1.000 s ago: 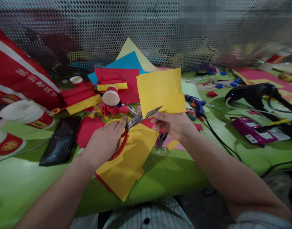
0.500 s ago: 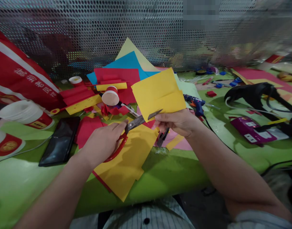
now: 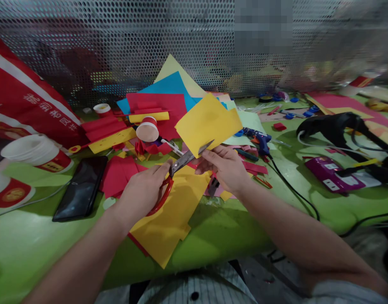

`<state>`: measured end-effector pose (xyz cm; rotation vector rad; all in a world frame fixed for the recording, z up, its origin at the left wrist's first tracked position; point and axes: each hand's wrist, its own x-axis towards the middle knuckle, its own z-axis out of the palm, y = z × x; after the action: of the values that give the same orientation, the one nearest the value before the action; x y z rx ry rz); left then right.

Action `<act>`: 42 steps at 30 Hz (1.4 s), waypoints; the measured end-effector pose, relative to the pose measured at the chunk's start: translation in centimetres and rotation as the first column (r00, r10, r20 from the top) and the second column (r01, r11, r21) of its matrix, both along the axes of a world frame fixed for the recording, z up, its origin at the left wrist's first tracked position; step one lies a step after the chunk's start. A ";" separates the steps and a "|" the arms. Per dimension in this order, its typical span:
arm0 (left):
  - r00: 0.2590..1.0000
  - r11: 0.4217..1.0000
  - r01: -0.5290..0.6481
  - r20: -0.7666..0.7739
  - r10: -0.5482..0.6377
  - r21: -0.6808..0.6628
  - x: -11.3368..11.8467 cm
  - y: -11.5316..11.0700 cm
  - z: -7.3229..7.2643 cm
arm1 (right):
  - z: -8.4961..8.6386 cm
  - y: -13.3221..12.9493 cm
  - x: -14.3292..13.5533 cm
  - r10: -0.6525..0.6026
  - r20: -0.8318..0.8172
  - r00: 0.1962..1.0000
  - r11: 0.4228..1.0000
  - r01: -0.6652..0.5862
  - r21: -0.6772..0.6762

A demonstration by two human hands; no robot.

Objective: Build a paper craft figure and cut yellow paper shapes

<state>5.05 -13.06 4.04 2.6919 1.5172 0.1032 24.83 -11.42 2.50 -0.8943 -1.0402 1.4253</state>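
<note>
Red-handled scissors (image 3: 164, 196) are in my left hand (image 3: 144, 188), its fingers wrapped round the handle. Their blades point up and to the right, parted, with the near corner of a yellow paper sheet (image 3: 209, 120) between them. My right hand (image 3: 226, 166) pinches the lower edge of that sheet just right of the blade tips. Under both hands a larger yellow sheet (image 3: 171, 219) lies on the table, partly over red paper. Dark metal tips of another tool show beside my right wrist; what they belong to is unclear.
On the left are a black phone (image 3: 81, 188), stacked paper cups (image 3: 37, 152) and a red bag (image 3: 25, 93). Red, blue and yellow papers lie behind. To the right are a blue glue gun (image 3: 260, 140), its cable, and a purple power strip (image 3: 335, 174). A perforated metal panel (image 3: 133, 46) stands behind.
My right hand has shifted slightly left and down, and the held yellow sheet has turned and tilted. The scissors have moved a little to the right and remain parted at the sheet.
</note>
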 end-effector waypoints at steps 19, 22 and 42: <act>0.997 0.999 0.027 -0.069 -0.024 0.047 -0.3 0.1 0.5 | 0.1 0.2 0.6 -0.036 0.228 0.973 0.992 0.008 0.123; 0.997 0.997 0.036 -0.076 -0.031 0.065 -0.5 0.2 0.4 | 0.2 0.3 0.7 -0.023 0.229 0.973 0.993 -0.005 0.119; 0.995 0.997 0.063 -0.079 -0.059 0.051 -0.9 0.5 0.7 | 0.9 0.5 1.2 0.014 0.330 0.944 0.997 -0.037 0.064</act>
<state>4.17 -12.58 4.75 2.8132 1.4709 0.0376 26.06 -10.94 3.38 -1.0958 -1.3465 1.2775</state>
